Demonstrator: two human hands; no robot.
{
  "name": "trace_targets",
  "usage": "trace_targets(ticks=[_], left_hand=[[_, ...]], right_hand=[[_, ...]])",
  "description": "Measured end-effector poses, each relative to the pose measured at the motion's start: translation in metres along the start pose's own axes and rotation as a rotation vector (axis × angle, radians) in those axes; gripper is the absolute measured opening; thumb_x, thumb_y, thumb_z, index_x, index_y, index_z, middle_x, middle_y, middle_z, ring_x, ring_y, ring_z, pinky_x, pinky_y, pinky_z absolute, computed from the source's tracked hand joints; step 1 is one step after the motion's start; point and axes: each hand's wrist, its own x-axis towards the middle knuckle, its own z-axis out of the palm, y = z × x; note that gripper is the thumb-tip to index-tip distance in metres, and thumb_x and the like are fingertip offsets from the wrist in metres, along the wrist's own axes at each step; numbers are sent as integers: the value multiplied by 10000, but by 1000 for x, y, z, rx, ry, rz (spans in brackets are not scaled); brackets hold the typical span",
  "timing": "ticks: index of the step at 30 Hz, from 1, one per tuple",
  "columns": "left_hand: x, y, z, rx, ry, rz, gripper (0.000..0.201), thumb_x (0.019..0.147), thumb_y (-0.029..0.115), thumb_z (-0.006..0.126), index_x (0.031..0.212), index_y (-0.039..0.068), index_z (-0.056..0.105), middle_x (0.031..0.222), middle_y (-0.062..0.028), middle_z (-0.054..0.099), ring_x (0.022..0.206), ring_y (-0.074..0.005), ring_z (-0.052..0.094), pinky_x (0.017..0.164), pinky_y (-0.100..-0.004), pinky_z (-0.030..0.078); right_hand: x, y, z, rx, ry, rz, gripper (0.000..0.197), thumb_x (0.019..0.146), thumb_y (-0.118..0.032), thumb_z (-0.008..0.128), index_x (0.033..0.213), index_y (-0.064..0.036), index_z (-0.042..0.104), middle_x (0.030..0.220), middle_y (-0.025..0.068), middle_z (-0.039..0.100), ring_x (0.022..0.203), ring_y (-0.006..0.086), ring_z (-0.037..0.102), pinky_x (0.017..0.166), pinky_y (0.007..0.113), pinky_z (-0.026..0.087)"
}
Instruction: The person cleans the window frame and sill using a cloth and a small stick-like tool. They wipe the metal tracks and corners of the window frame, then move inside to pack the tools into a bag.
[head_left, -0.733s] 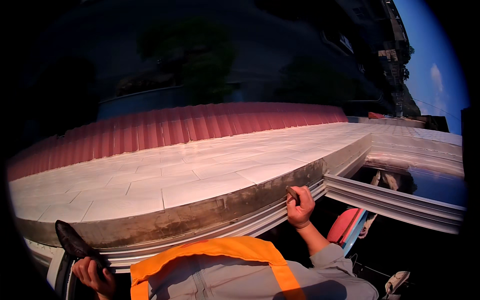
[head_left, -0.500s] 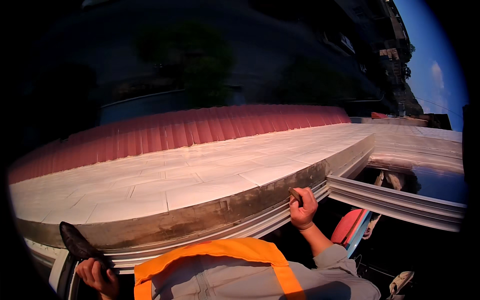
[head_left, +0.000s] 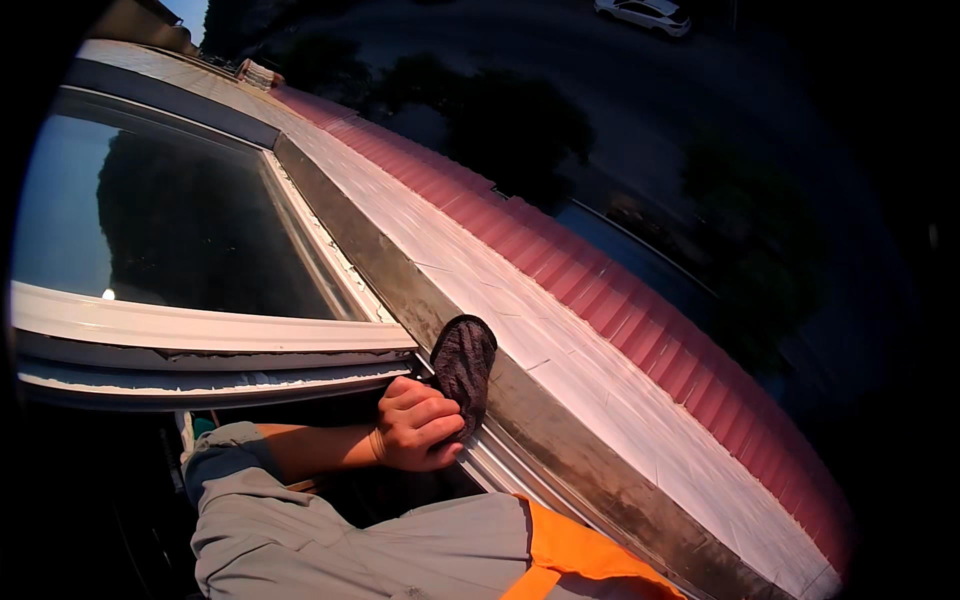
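Note:
My left hand (head_left: 415, 425) is closed in a fist around a dark, rounded, textured thing (head_left: 464, 370) with a black rim, like a shoe or a cloth-covered pad; I cannot tell which. It stands upward from my fingers, against the dirty grey edge of the sill (head_left: 560, 435). Below the hand runs the metal window track (head_left: 515, 465). The forearm comes from the left out of a rolled grey sleeve. My right hand is outside the picture.
To the left is a white-framed glass window (head_left: 220, 240). A pale tiled ledge (head_left: 530, 340) slopes beyond the sill to a red corrugated edge (head_left: 600, 285). Far below, a white car (head_left: 645, 14) stands on a dark road. An orange apron (head_left: 585, 545) covers my front.
The view has swung left, bringing the window and left hand toward the middle. The left hand still grips the dark thing. My right hand, earlier at the track with a small brownish piece, has left view.

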Motion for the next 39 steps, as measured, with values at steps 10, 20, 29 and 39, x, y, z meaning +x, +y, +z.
trace_targets(ticks=[10,20,29,39], left_hand=[[-1,-1,2,-15,0,-8,324,610,245,761,892,117,667,908,-19,650,803,-199,631,772,-347,426],[2,2,-2,4,-35,-12,324,611,242,757,894,111,667,914,-26,648,803,-205,630,769,-352,423],[2,3,-1,7,-28,-17,324,610,237,757,893,108,665,913,-29,648,808,-208,628,773,-353,424],[2,2,-1,6,-33,-10,327,606,236,760,891,109,664,916,-22,647,817,-201,626,774,-351,428]], right_hand=[[4,-5,-7,-42,-16,-138,122,774,15,548,887,18,595,739,145,517,621,298,503,571,385,424],[3,7,-13,-115,-67,-218,171,775,43,546,938,40,598,721,149,504,590,298,482,539,391,408],[3,22,-17,-104,-107,-282,186,775,45,548,956,53,589,715,153,501,580,301,479,527,395,400],[6,16,-13,-127,-55,-328,152,773,62,558,921,65,596,694,141,494,559,293,477,513,389,400]])
